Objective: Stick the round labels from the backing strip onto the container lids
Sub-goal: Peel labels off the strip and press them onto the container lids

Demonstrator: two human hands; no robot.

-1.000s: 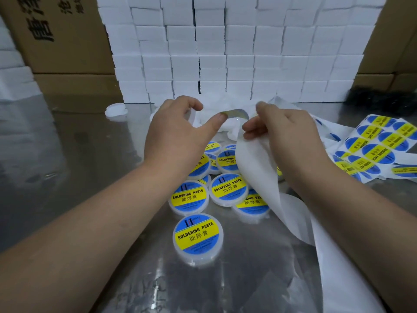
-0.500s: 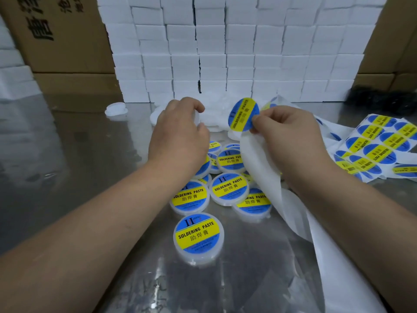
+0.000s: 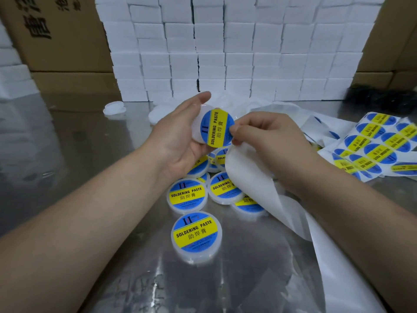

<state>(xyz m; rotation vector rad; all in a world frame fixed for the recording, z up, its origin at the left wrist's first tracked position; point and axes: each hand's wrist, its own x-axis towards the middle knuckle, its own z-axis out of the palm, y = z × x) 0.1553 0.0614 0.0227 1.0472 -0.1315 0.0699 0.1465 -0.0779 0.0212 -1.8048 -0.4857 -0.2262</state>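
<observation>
My left hand (image 3: 178, 141) holds a white round container lid (image 3: 197, 126) tilted toward me, fingers curled round its rim. A blue and yellow round label (image 3: 216, 128) reading SOLDERING PASTE lies across the lid's face. My right hand (image 3: 270, 143) pinches the label's right edge with thumb and forefinger, and the white backing strip (image 3: 259, 188) hangs from the same hand down to the lower right. Several labelled lids (image 3: 196, 236) lie on the metal table below my hands.
Sheets of unused labels (image 3: 379, 145) lie at the right. Plain white lids (image 3: 114, 108) sit behind my hands. A wall of white boxes (image 3: 225, 53) and brown cartons (image 3: 58, 35) closes the back of the shiny metal table (image 3: 79, 166).
My left hand has picked up a white lid and turned it toward me. My right hand has carried the peeled label from mid-air onto that lid's face.
</observation>
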